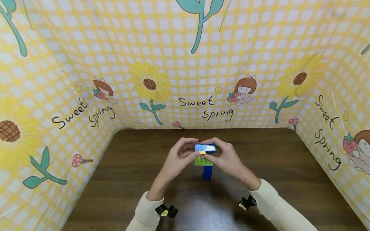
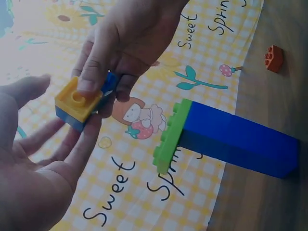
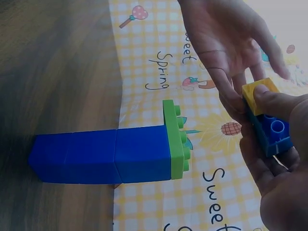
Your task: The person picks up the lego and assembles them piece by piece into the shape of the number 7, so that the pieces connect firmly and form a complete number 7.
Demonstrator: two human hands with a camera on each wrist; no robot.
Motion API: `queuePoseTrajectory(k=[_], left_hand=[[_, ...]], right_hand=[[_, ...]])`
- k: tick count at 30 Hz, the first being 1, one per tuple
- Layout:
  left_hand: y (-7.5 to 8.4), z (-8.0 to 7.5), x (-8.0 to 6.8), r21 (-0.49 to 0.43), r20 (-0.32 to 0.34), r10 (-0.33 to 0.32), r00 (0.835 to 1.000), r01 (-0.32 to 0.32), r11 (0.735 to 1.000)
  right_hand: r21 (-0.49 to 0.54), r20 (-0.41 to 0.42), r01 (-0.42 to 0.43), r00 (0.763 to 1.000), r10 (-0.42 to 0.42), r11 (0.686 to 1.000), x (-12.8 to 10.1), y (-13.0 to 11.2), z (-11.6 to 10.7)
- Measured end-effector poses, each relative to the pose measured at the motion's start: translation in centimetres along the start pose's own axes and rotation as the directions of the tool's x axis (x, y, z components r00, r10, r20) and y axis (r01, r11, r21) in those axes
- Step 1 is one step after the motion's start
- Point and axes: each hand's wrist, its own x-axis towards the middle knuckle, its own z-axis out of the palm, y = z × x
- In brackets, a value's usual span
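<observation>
Above a block tower, my right hand [image 1: 229,158] pinches a small joined piece, a blue brick [image 3: 270,137] with a yellow brick [image 3: 255,94] on one end. The right thumb presses on the yellow brick. My left hand [image 1: 175,157] has its fingers against the piece from the other side. In the left wrist view the left thumb [image 2: 30,91] stands away from the yellow brick [image 2: 77,102]. Directly beneath, a green studded plate [image 3: 174,144] caps an upright column of blue bricks [image 3: 91,155] on the table, and neither hand touches it.
An orange brick [image 2: 273,58] lies on the brown wooden table [image 1: 130,166], apart from the tower. Yellow checked cloth [image 1: 190,73] with flower and figure prints rises behind the table and along both sides. A small black camera hangs at each wrist.
</observation>
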Motion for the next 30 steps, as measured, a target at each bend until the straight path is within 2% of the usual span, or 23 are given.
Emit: queuePoseTrajectory(k=[4, 11, 16, 20, 25, 30], left_hand=[[0.4, -0.1, 0.1, 0.008, 0.014, -0.084, 0.996, 0.084, 0.996], [0.6, 0.3, 0.3, 0.055, 0.068, -0.184, 0.981, 0.181, 0.982], [0.7, 0.2, 0.4, 0.064, 0.047, -0.223, 0.974, 0.219, 0.974], [0.2, -0.4, 0.3, 0.077, -0.002, -0.207, 0.978, 0.207, 0.975], [-0.8, -1.4, 0.1, 0.114, -0.059, -0.195, 0.979, 0.201, 0.973], [-1.9, -1.7, -0.3, 0.141, -0.069, -0.213, 0.975, 0.221, 0.965]], right_hand=[[-0.033, -0.028, 0.077, 0.997, -0.078, 0.996, -0.1, 0.1, 0.3], [-0.077, -0.043, 0.172, 0.983, -0.176, 0.982, -0.1, 0.0, 1.2], [-0.145, -0.006, 0.203, 0.979, -0.206, 0.968, 0.1, 0.1, 1.4], [-0.165, 0.02, 0.157, 0.988, -0.156, 0.974, -0.3, 0.3, 1.0], [-0.17, 0.043, 0.007, 0.999, 0.0, 0.985, -1.0, 1.3, 0.0], [-0.18, 0.155, -0.126, 0.976, 0.154, 0.976, -1.9, 2.7, -0.3]])
